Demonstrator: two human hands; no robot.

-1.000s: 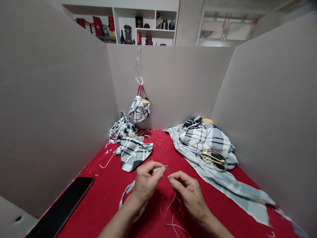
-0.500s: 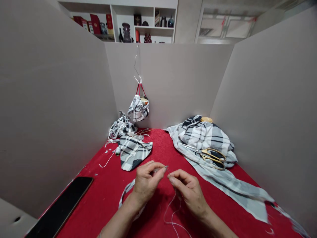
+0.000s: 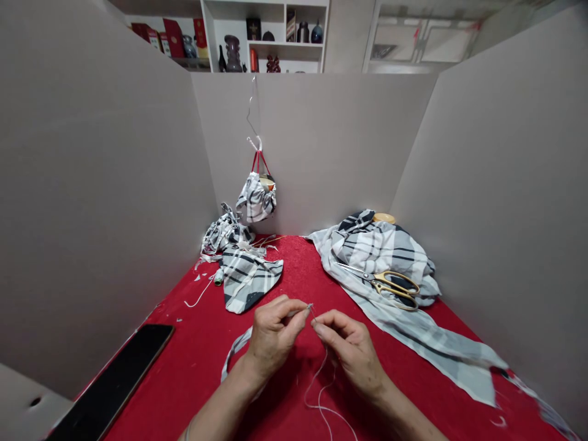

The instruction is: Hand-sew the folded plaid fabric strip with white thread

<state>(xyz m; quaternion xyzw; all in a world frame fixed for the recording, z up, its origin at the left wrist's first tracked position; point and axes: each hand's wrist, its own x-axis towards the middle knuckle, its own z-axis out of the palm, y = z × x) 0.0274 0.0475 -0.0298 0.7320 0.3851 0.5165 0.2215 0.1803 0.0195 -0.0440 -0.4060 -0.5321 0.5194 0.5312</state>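
Note:
My left hand (image 3: 274, 334) pinches the end of a narrow grey fabric strip (image 3: 235, 350), whose rest loops behind the wrist onto the red cloth. Close beside it, my right hand (image 3: 351, 346) has thumb and forefinger closed on something thin, a needle or thread too small to make out. A short length of it spans the gap between the fingertips. White thread (image 3: 320, 407) hangs below my right hand and curls toward the front edge of the view.
Gold-handled scissors (image 3: 395, 288) lie on a plaid fabric pile (image 3: 381, 248) at right. Left are a plaid piece (image 3: 250, 278), a thread spool (image 3: 218, 278), scraps (image 3: 223, 233) and a black phone (image 3: 117, 380). A plaid bag (image 3: 257, 197) hangs on the back panel (image 3: 331, 153).
The view has tilted slightly, so the background sits a little higher. Both hands keep their pinches, and the fingertips have barely shifted.

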